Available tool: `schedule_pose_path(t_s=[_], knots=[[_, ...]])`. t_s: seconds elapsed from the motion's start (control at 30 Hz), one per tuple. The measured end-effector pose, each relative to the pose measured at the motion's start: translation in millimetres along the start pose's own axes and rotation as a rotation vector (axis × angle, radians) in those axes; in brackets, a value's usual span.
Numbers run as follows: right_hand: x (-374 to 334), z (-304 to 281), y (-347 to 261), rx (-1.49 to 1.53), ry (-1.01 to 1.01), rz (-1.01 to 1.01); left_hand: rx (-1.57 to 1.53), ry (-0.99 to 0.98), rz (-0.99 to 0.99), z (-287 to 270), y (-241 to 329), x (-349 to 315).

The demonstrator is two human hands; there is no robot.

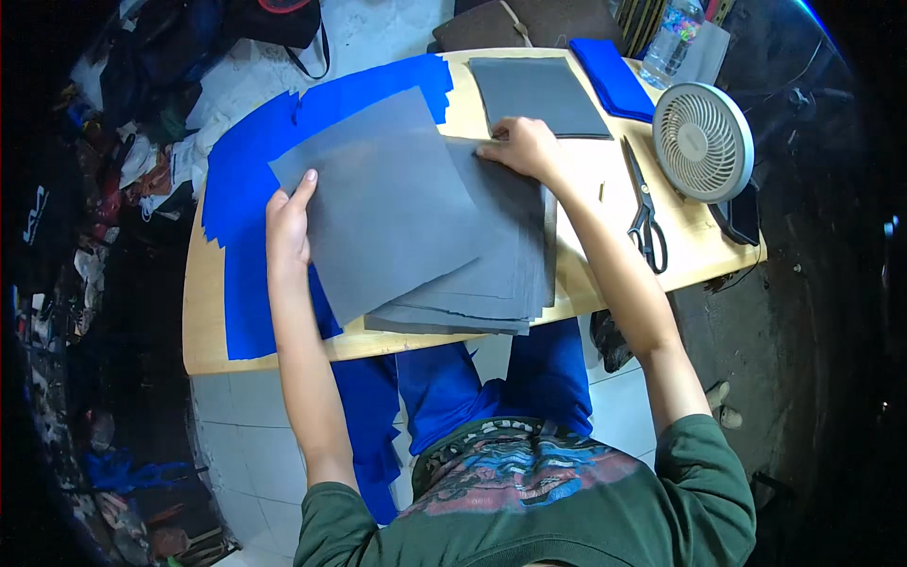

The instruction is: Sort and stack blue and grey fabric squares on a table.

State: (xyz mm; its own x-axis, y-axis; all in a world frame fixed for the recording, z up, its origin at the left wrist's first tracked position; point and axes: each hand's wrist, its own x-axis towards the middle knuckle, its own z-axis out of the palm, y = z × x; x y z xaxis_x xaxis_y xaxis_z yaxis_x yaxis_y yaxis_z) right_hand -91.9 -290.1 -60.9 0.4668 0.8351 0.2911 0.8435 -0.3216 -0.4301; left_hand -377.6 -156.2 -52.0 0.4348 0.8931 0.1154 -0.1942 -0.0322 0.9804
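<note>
With its thumb on top, my left hand (290, 225) grips the left edge of a grey sheet (387, 203), which looks like fabric or thin lining. This sheet lies tilted over a stack of similar grey sheets (515, 250) at the table's near middle. My right hand (524, 149) is closed at the stack's far edge, its fingers pinching the top grey layer there. Beneath and left of the held sheet spreads blue cloth (248, 175) with jagged cut edges. Just beyond my right hand lies a second, neat pile of grey sheets (539, 90).
Black-handled scissors (646, 213) rest right of my right forearm. A white fan (701, 142) stands at the table's right edge, near folded blue cloth (612, 77) and a plastic bottle (673, 42). The wooden table (210, 326) has a curved outline. Clutter (94, 255) covers the floor at left.
</note>
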Motion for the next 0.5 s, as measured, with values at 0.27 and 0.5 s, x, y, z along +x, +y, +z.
schedule_pose_path(t_s=[0.27,0.5], knots=[[1,-14,-12,0.213,-0.008,-0.095,-0.009,0.022,-0.048,-27,-8,-13],[-3,-46,-21,0.301,0.266,-0.307,-0.040,0.044,-0.044,-36,4,-15]])
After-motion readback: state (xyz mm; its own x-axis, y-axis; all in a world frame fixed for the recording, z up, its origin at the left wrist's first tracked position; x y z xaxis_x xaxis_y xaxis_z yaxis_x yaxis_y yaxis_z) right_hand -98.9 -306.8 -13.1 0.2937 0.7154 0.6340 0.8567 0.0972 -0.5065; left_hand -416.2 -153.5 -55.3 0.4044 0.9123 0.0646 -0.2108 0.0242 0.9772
